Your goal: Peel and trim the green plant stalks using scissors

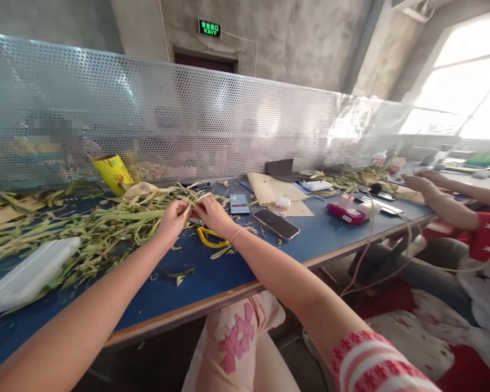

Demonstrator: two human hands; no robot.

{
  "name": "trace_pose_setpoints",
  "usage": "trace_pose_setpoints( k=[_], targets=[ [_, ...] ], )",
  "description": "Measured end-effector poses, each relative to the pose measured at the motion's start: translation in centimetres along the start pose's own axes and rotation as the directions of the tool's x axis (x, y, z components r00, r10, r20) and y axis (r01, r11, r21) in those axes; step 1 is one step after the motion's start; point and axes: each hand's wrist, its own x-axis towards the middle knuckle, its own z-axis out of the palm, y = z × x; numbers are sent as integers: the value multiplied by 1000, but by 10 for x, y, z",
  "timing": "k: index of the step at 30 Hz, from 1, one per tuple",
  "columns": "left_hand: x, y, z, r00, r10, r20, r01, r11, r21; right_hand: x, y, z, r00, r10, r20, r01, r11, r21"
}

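My left hand (pixel 175 219) is closed in a pinch on a thin pale strip of dried plant leaf (pixel 187 213) above the table. Close beside it, my right hand (pixel 214 213) has its fingers pressed together at the upper end of the same pale material; the fingertips partly hide it. Yellow scissor-like handles (pixel 212 238) lie under my right wrist, their other end hidden by the hand. A heap of green and straw-coloured leaf strips (pixel 122 226) spreads leftward from my left hand. Right of my right hand lies a small light-blue packet (pixel 239 203).
A phone (pixel 276 224), brown paper sheets (pixel 275 190) and a magenta box (pixel 346 212) lie to the right. A yellow roll (pixel 113 173) leans at the back, by a perforated metal screen (pixel 212 125). At left is a white plastic package (pixel 30 272). A co-worker's arms (pixel 453 198) reach in at right.
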Motion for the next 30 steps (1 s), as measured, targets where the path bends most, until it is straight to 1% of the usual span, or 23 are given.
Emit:
trace_pose_setpoints(
  k=[4,6,8,11,14,16,19,22,25,27,30],
  targets=[
    [-1,-2,3,992,-114,47,116,993,-38,1,1,1,997,-4,74,10,997,-73],
    [-1,-3,5,988,-142,64,146,987,-71,-1,0,2,992,7,124,7,994,-112],
    [-1,-4,6,988,-137,66,145,979,-140,-3,-4,3,984,10,179,17,989,-148],
    [-1,-6,8,990,-113,84,128,968,-214,-7,-12,5,983,-11,185,44,984,-175],
    [-2,-9,7,984,-170,47,177,948,-263,-11,-17,5,983,-29,182,63,981,-182],
    [-3,-10,6,980,-183,75,197,943,-270,-12,-18,3,981,-61,185,95,979,-182],
    [-5,-8,4,978,-195,71,207,941,-266,-13,-19,1,977,-88,195,126,974,-189],
    [-6,-2,4,963,-256,83,269,903,-335,-13,-19,0,976,-94,199,130,976,-176],
    [-7,3,3,933,-342,109,356,849,-391,-13,-19,-1,977,-93,194,119,985,-124],
    [-6,5,3,911,-394,124,409,823,-394,-12,-18,0,979,-84,185,99,992,-73],
    [-5,5,1,899,-414,141,435,808,-397,-12,-16,0,983,-62,173,60,998,18]
  ],
)
